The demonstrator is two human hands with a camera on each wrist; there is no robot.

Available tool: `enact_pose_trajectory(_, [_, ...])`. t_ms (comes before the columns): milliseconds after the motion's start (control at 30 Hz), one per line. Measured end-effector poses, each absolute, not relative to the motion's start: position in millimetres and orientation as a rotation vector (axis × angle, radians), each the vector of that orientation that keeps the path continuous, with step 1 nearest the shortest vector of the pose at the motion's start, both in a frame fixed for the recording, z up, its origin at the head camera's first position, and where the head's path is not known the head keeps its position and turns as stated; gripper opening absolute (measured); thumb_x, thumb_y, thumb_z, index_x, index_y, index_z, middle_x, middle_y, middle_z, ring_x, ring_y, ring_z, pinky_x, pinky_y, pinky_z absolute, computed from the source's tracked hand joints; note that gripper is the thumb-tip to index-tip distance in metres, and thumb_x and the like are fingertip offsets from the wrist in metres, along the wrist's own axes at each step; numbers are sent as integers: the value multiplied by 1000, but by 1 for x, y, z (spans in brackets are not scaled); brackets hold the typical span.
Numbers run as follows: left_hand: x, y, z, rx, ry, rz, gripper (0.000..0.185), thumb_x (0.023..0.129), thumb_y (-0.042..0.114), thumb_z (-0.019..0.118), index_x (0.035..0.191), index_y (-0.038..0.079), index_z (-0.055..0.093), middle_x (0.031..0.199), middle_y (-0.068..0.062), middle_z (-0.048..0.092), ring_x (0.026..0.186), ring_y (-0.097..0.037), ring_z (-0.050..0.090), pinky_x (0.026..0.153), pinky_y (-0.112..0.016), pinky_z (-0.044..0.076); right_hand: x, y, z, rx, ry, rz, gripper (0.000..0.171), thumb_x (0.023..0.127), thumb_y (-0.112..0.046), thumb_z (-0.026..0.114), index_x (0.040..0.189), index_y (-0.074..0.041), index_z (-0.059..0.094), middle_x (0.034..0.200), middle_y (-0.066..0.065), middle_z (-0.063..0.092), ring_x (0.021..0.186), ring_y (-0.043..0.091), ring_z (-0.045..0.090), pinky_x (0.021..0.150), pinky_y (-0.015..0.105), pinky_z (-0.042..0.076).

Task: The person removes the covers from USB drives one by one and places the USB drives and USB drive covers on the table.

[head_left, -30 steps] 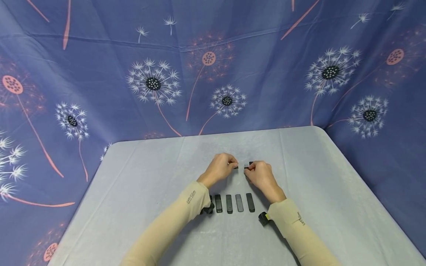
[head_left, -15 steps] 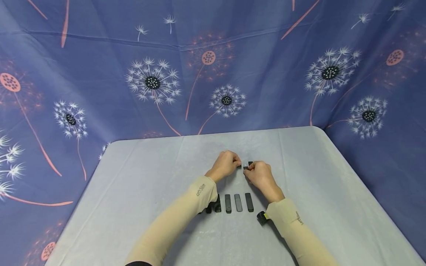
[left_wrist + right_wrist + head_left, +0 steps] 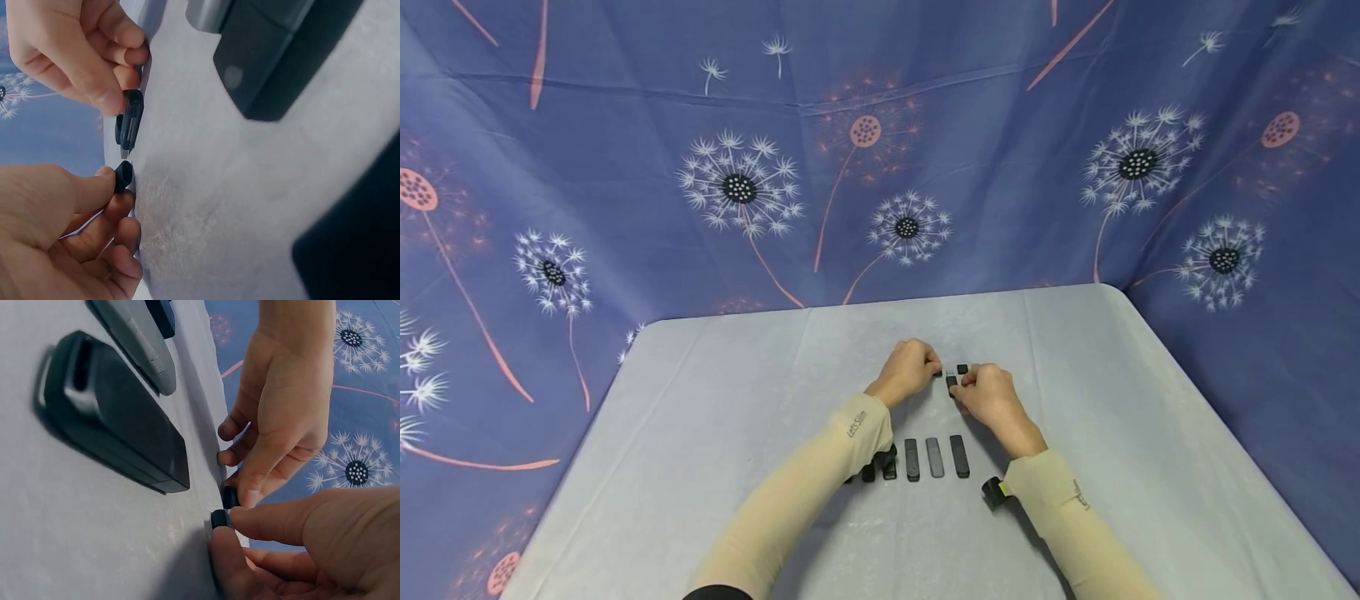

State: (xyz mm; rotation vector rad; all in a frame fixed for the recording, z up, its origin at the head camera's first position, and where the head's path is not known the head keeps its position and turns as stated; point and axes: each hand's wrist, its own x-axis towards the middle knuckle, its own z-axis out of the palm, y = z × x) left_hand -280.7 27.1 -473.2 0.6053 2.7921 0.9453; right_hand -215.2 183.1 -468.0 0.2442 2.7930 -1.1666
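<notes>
My left hand [image 3: 912, 367] pinches a small black cap [image 3: 124, 177] between thumb and finger, its open end facing the right hand. My right hand [image 3: 992, 400] pinches a black USB stick [image 3: 952, 385]. The metal plug [image 3: 125, 152] of that stick points away from the right fingers, toward the cap, with a narrow gap between the two in the left wrist view. Just beyond the right fingertips, a small black piece [image 3: 962, 368] lies on the table. In the right wrist view the fingers cover most of the stick.
Nearer the body, several sticks stand in a row: a black one [image 3: 959, 456], a grey one [image 3: 935, 457], a dark grey one [image 3: 912, 460], and darker ones partly hidden by the left wrist camera [image 3: 886, 455]. A patterned blue curtain [image 3: 865, 208] hangs behind the table [image 3: 737, 400].
My left hand has moved right with the cap, closer to the stick. The right hand has barely moved, but more of the stick and of the small black piece beyond it now shows.
</notes>
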Motion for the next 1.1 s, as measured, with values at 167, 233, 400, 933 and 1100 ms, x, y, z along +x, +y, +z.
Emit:
enact_pose_trajectory(167, [-283, 26, -475, 573, 2793, 941, 17, 101, 20, 68, 99, 11, 81, 93, -2, 77, 65, -8, 62, 58, -22, 48, -214, 184, -467, 245, 2769, -1162, 21, 94, -15, 75, 102, 4, 69, 80, 11, 73, 59, 13, 69, 55, 29, 53])
enact_pose_trajectory(233, [-284, 25, -476, 557, 2794, 943, 17, 101, 21, 68, 99, 11, 81, 92, -1, 77, 66, -8, 63, 59, -22, 49, -215, 184, -467, 235, 2773, -1158, 22, 94, -15, 75, 103, 4, 69, 77, 10, 73, 58, 13, 68, 54, 29, 53])
enact_pose_trajectory(400, [-285, 25, -477, 523, 2791, 943, 17, 101, 23, 69, 99, 13, 82, 91, 0, 78, 67, -7, 63, 61, -23, 50, -216, 184, -469, 208, 2786, -1131, 29, 94, -18, 76, 108, 6, 70, 75, 8, 74, 58, 12, 68, 54, 28, 53])
enact_pose_trajectory(933, [-285, 27, -475, 563, 2795, 922, 18, 102, 23, 68, 101, 13, 83, 95, -1, 79, 67, -6, 65, 59, -21, 50, -217, 183, -471, 194, 2810, -1109, 27, 93, -15, 77, 108, 6, 74, 73, 7, 74, 55, 12, 66, 55, 29, 53])
enact_pose_trajectory(1100, [-285, 27, -476, 565, 2805, 914, 17, 102, 22, 68, 98, 14, 82, 92, 0, 78, 65, -6, 63, 58, -21, 48, -216, 183, -472, 187, 2823, -1107, 24, 93, -15, 77, 104, 6, 74, 71, 6, 74, 54, 12, 66, 54, 28, 52])
